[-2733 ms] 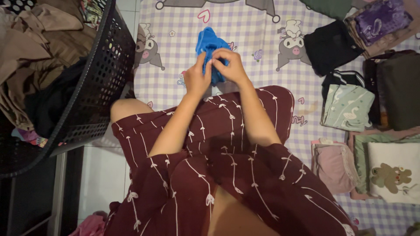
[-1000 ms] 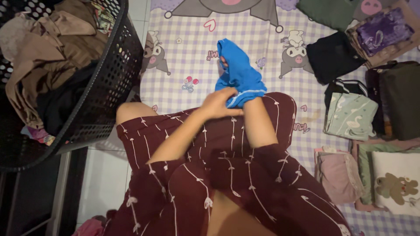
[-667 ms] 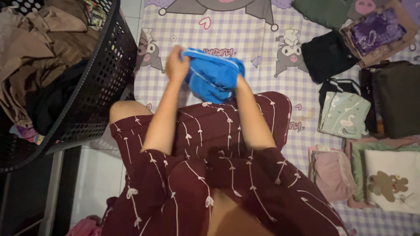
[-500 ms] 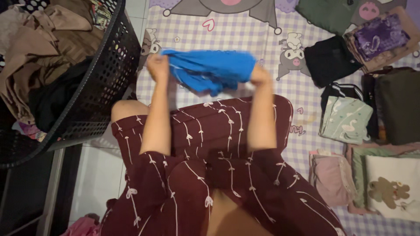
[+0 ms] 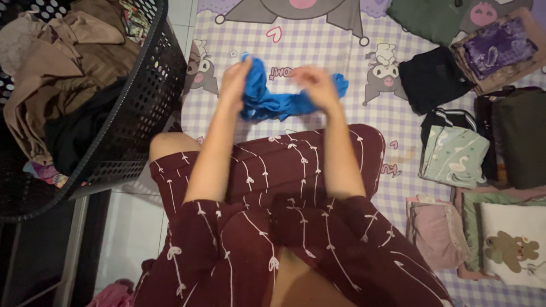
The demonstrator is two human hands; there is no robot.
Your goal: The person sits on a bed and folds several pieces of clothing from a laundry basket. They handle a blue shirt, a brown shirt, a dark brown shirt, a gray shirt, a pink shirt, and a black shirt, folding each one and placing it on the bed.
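Nearest the camera lies the person's lap in a dark red patterned dress (image 5: 284, 227), both forearms reaching forward over it. Beyond the knees, the left hand (image 5: 235, 85) and the right hand (image 5: 315, 88) each pinch one end of a small blue garment (image 5: 272, 102), which hangs in the air between them, above the purple checked bedsheet (image 5: 318, 51) and not touching it. Both grips are narrow, fingers closed on bunched cloth.

The garment's long axis runs left to right across the view, its middle sagging toward the lap; the left end bunches upward by the fingers, the right end pokes out past the right hand. Its edges are too motion-blurred to tell front from back.

The likely trouble: the cloth is twisted and gathered, so it may crease or fold crooked if laid down as it is. A loose pinch on so little fabric could also let one end slip.

Farther off, a black laundry basket (image 5: 142, 108) of clothes stands at the left, and folded stacks (image 5: 455, 153) sit well apart at the right.
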